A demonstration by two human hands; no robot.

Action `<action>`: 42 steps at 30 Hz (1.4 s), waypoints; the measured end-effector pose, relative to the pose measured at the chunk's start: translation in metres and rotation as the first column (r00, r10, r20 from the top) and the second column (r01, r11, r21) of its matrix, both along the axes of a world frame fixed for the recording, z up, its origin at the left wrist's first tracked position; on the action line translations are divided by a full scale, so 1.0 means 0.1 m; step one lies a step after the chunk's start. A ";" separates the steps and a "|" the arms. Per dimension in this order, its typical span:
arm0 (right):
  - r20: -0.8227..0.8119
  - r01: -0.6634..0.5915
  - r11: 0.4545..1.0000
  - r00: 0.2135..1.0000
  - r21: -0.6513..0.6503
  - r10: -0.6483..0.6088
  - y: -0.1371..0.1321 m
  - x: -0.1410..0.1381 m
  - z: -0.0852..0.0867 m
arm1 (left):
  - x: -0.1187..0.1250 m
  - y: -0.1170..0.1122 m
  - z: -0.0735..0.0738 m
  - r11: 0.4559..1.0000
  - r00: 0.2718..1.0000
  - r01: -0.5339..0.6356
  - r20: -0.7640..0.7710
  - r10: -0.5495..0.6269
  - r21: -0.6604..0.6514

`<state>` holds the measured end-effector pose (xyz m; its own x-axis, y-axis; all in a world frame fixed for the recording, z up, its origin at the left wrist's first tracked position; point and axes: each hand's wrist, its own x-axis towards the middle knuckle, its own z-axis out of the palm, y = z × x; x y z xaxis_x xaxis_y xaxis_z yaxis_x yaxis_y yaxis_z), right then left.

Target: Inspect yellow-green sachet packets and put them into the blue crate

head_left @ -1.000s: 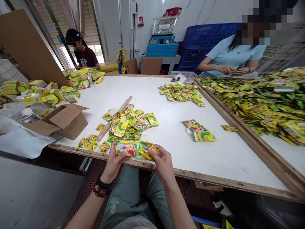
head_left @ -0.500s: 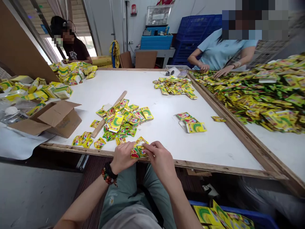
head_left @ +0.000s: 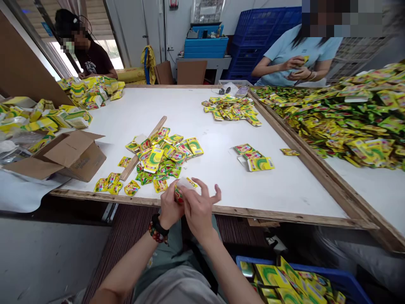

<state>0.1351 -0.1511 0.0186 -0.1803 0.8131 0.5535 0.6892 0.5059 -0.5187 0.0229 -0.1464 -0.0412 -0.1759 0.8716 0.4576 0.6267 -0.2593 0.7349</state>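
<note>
My left hand (head_left: 170,204) grips a small yellow and red snack packet (head_left: 179,194) just above the table's front wooden edge (head_left: 253,211), with a whitish patch showing at its top. My right hand (head_left: 200,210) is pressed against the packet, its fingers spread, and it hides much of the packet. To the upper left lies a loose heap of similar yellow-green packets (head_left: 163,158) on the white table (head_left: 218,181). A wooden strip (head_left: 142,145) runs under the heap's left side.
More packets lie in heaps on the table and on a wood-framed board (head_left: 344,122) at right. An open cardboard box (head_left: 74,156) sits at left. A blue crate (head_left: 303,274) of packets is below right. Co-workers sit at the far left (head_left: 91,59) and far right (head_left: 294,55).
My hands have drawn the packet from flat and open to bunched in my left hand, and my right fingers have spread. The view has tipped down, bringing the blue crate into sight.
</note>
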 end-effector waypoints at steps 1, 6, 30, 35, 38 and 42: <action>-0.027 -0.065 0.996 0.998 -0.055 0.063 0.00 0.00 -0.01 | 0.01 0.00 -0.02 1.000 1.000 0.011 0.014 -0.011 -0.001; -0.497 -0.197 0.960 0.865 -0.201 0.073 0.06 0.08 -0.14 | 0.09 -0.06 -0.09 0.992 0.996 0.079 0.026 -0.082 0.102; -0.282 -0.385 0.866 0.911 -0.321 0.300 0.06 0.18 -0.22 | 0.20 -0.07 0.05 0.959 0.977 0.202 0.114 -0.182 -0.201; 0.036 -0.059 0.906 0.996 -0.420 0.081 -0.36 1.07 -0.21 | -0.09 -0.08 0.22 0.932 0.930 0.349 -0.086 -0.357 -0.094; 0.424 0.340 0.740 0.902 -0.581 -0.081 -0.61 1.93 -0.33 | -0.57 -0.01 0.24 0.992 0.976 -0.055 -0.216 0.029 -0.115; 0.276 0.172 0.795 0.961 -0.582 -0.006 -0.53 1.82 -0.41 | -1.14 0.16 0.15 0.902 0.834 -0.393 -0.481 0.269 -0.178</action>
